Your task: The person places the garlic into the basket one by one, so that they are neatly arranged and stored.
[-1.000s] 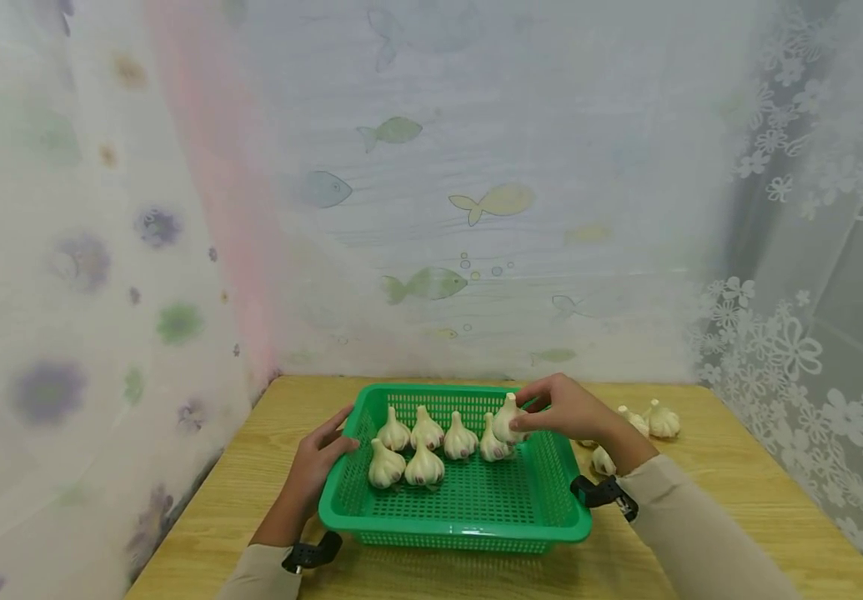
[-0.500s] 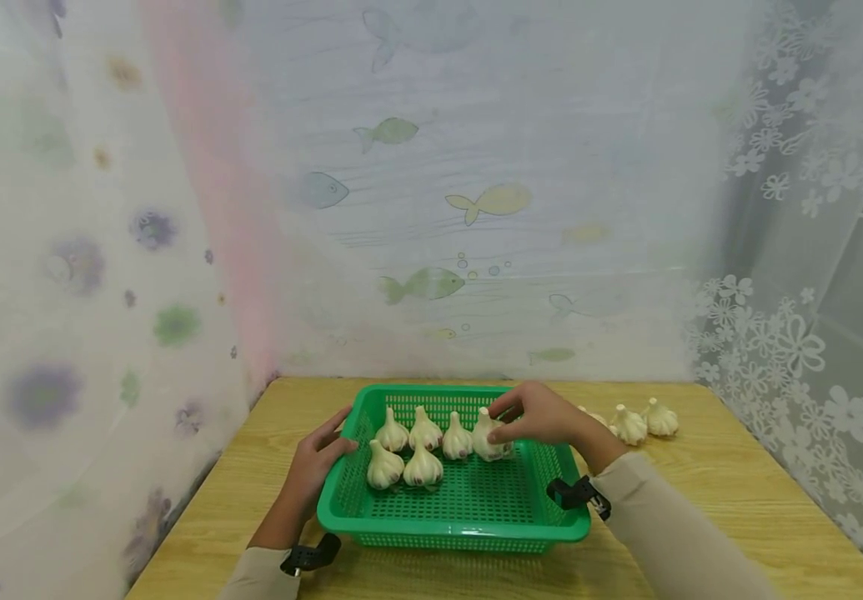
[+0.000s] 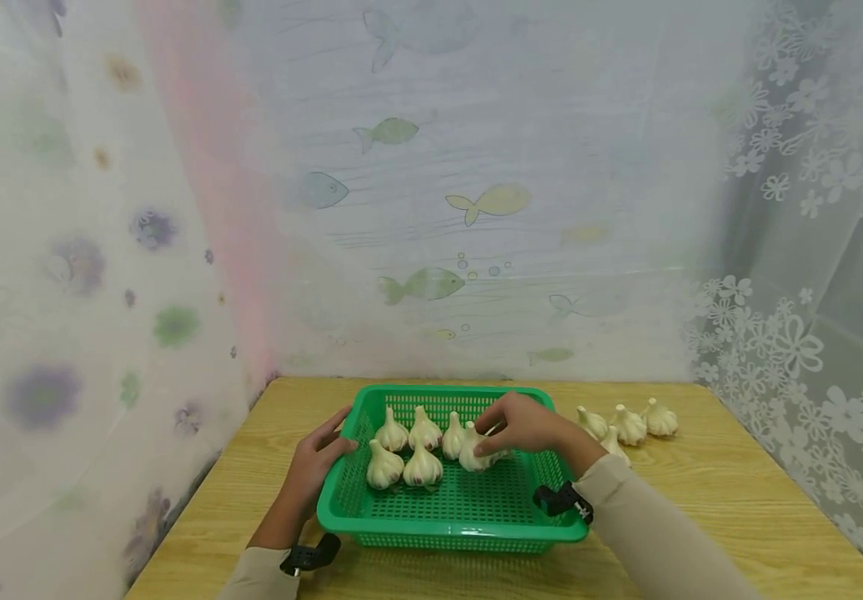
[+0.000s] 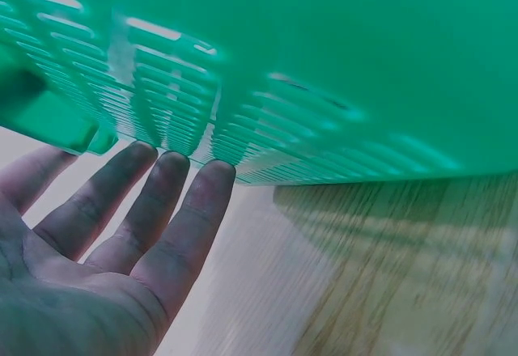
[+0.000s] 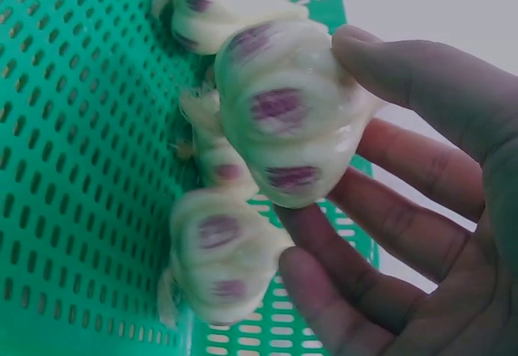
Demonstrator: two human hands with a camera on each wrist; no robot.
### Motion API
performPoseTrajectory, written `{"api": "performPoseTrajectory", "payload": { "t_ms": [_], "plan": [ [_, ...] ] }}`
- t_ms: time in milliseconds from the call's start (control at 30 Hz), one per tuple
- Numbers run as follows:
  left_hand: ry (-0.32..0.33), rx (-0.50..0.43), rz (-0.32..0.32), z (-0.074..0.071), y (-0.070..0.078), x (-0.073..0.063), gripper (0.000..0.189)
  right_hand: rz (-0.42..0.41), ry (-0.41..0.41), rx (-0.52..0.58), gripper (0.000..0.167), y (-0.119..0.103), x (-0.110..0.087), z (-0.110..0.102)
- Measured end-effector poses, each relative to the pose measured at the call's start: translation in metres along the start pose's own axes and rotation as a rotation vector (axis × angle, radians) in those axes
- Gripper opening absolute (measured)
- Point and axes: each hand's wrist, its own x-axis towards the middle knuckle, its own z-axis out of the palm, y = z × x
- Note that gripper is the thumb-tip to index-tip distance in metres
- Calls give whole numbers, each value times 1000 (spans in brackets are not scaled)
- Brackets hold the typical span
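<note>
Far left, a pale curtain (image 3: 78,350) blotched with purple, green and orange, reaching down to a wood-grain table (image 3: 228,492). Then a beige left sleeve (image 3: 258,575), a black left wrist camera (image 3: 313,553) and the left hand (image 3: 311,471), set against the left side of a green basket (image 3: 454,530). Thumb at the rim; other fingers unclenched, nearly straight and a little spread, tips at the slotted outer wall in the left wrist view.

Inside the basket, left to right: two front bulbs (image 3: 385,467) of garlic, side by side, necks up; behind these, three rear bulbs (image 3: 425,429) in a row, also upright. Just right of the row, a held bulb (image 3: 472,452), neck up, grasped between thumb and fingers of the right hand (image 3: 524,423); purple patches plain on its base in the right wrist view. Touching the basket floor or not: cannot tell. Under the hand, part of another bulb (image 3: 502,455), mostly hidden.

Behind, a fish-printed curtain (image 3: 431,233). Farther right, a black right wrist camera (image 3: 560,500) and a right sleeve (image 3: 656,533); past the basket, four loose bulbs (image 3: 629,427) close together on the table. Far right, a white-flowered curtain (image 3: 799,342).
</note>
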Motion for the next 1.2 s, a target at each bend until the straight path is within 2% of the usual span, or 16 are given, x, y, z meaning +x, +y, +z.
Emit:
{"api": "performPoseTrajectory", "payload": {
  "t_ms": [167, 267, 500, 633, 800, 1067, 1200],
  "plan": [
    [-1, 1, -4, 0, 1, 0, 61, -7, -44, -12, 16, -3, 3, 4],
    [-3, 2, -6, 1, 2, -1, 61, 1, -56, -26, 13, -5, 4, 6],
    [1, 2, -11, 0, 2, -1, 61, 37, -46, -100, 26, -8, 7, 9],
    [3, 0, -8, 1, 1, 0, 61, 33, -53, -140, 23, -9, 10, 12],
    [1, -7, -7, 2, 2, 0, 61, 48, -60, -136, 23, -11, 11, 14],
    [-6, -19, -4, 1, 2, -1, 61, 129, -67, -167, 19, -8, 16, 21],
    [1, -5, -1, 0, -1, 0, 62, 138, -67, -166, 21, -8, 16, 24]
  ]
}}
